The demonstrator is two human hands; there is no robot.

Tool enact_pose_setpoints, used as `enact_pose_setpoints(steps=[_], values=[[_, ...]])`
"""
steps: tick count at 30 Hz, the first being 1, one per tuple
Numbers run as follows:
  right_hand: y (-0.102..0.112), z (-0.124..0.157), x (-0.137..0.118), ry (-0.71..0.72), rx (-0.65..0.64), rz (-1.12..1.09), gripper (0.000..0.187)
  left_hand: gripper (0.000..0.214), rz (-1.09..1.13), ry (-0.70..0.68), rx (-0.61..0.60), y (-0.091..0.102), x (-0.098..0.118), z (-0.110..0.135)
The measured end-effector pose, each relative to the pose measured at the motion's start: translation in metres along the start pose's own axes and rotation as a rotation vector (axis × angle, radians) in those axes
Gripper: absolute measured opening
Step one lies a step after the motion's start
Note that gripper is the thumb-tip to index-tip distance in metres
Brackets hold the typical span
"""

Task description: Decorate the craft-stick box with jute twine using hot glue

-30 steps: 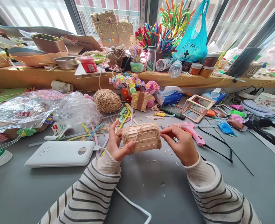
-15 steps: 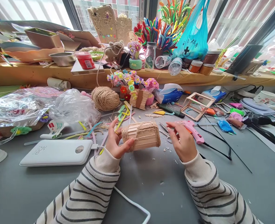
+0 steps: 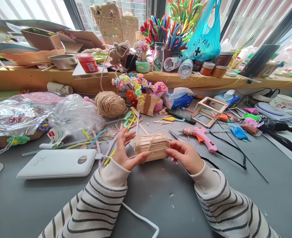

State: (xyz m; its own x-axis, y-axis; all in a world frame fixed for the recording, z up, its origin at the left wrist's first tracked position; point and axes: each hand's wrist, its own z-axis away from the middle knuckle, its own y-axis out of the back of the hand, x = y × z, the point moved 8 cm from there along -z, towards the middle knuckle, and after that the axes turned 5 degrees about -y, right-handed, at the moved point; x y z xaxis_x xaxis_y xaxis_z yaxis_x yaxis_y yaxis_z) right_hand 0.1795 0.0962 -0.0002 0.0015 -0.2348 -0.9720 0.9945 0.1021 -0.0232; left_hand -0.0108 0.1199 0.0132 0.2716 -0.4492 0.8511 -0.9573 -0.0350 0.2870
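A small barrel of wooden craft sticks wrapped with jute twine [image 3: 151,146] lies on its side just above the grey table, held at both ends. My left hand [image 3: 124,151] grips its left end, thumb underneath and fingers spread behind it. On the right end my right hand [image 3: 185,155] is closed, thumb and fingers pinching the rim. Both sleeves are striped cream and grey. A ball of jute twine [image 3: 110,104] sits behind on the table.
A white power bank [image 3: 58,163] with a cable lies left. A pink glue gun [image 3: 200,135] and black cords lie right. Scissors [image 3: 176,135], pipe cleaners, plastic bags, a wooden stick frame [image 3: 208,110] and flower crafts crowd the back. A cluttered wooden sill runs behind.
My right hand, off the barrel half a second ago, has come back onto its right end. The barrel has dropped slightly toward the table.
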Motion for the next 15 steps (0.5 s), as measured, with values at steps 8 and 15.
enact_pose_setpoints(steps=[8,15], values=[[-0.001,-0.001,0.003,-0.043,0.02,-0.065,0.035,0.044,-0.437,-0.697,0.112,0.013,0.058,0.01],[-0.001,-0.002,0.005,-0.074,0.022,-0.091,0.034,0.017,-0.559,-0.785,0.111,0.013,0.07,0.014]])
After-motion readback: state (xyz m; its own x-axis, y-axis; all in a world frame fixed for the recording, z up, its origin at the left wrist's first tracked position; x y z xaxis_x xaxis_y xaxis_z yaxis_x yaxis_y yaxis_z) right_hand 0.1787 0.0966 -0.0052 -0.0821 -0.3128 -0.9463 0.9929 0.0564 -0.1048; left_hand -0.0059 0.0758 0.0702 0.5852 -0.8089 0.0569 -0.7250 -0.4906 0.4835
